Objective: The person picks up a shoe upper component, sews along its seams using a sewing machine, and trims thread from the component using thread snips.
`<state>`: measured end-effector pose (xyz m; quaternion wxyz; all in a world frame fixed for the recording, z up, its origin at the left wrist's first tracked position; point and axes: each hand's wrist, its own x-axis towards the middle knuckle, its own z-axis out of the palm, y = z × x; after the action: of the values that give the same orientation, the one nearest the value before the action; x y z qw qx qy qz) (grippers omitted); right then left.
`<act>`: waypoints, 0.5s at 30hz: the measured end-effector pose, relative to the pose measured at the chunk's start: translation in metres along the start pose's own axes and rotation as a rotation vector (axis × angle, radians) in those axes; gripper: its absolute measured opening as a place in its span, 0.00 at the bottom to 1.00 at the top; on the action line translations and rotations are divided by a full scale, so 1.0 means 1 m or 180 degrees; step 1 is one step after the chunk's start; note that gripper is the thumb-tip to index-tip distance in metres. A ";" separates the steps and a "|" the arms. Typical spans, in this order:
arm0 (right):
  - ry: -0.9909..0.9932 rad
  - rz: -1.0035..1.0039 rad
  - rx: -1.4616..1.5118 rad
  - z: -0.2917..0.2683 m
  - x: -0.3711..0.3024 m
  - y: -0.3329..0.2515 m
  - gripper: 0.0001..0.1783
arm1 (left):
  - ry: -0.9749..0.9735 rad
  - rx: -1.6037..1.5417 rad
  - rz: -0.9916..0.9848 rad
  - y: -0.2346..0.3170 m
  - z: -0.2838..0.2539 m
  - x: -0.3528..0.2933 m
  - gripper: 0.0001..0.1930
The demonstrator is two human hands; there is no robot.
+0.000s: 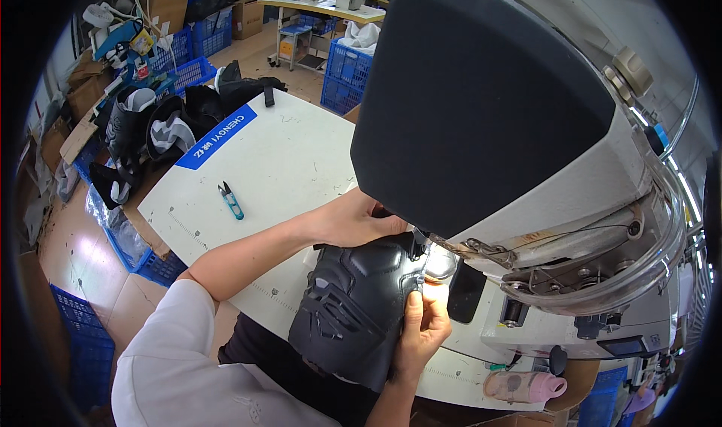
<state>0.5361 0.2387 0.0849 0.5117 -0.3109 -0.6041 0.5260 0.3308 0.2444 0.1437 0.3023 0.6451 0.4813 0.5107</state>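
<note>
A black moulded piece with raised panels and slots (350, 303), stiff and curved like a protective guard, lies across the front of the sewing table under the sewing machine's head (481, 119). My left hand (353, 220) is closed on its far edge, thumb toward the needle area; the machine hides some of its fingertips. On the right side of the piece, my right hand (423, 328) pinches the edge between thumb and fingers. Lamp light falls on the edge beside the presser foot (419, 248). The needle itself cannot be made out.
Blue-handled thread snips (231, 201) lie on the white tabletop (301, 137). A pink bottle (526, 387) rests near the right front edge, and a dark flat phone-like slab (468, 292) beside the machine. Black guards (169, 122) are heaped at the left, with blue crates (347, 70) beyond.
</note>
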 end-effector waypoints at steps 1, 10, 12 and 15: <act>0.0041 0.0022 -0.0087 0.001 0.001 0.001 0.06 | -0.0070 0.0166 -0.0192 0.000 -0.002 0.003 0.14; 0.0046 -0.0026 -0.0025 0.002 -0.003 0.001 0.05 | -0.0239 0.0051 -0.0298 -0.004 -0.006 0.005 0.15; 0.0058 0.0071 -0.0022 0.002 -0.003 0.001 0.05 | -0.0232 0.0066 -0.0311 -0.004 -0.005 0.004 0.15; 0.0066 -0.0024 0.0227 0.002 -0.001 0.001 0.06 | -0.0246 0.0199 -0.0408 -0.004 -0.005 0.004 0.15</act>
<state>0.5342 0.2374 0.0835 0.5306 -0.2957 -0.5808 0.5419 0.3255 0.2487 0.1433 0.3324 0.6413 0.5253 0.4498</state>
